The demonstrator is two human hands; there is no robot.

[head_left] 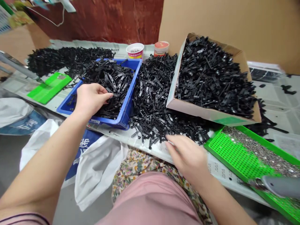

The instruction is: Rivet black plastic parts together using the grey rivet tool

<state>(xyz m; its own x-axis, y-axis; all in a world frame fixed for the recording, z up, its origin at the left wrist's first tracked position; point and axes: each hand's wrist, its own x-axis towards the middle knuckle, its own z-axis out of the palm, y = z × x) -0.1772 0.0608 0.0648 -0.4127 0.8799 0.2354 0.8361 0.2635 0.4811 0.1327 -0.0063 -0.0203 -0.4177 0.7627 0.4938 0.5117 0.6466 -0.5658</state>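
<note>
Bin (131, 90) of parts stood left of loose pile (154, 93) on table (269, 93); carton (211, 114) right of pile; perforated tray (234, 153) before carton; two cups (135, 50) behind; flat lid (49, 87) left of bin.

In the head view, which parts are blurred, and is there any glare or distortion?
Head view: even, soft light, no strong glare; the right hand and the grey tool over the green tray are motion-blurred; the left hand in the blue bin is sharper; edges bend outward.
</note>
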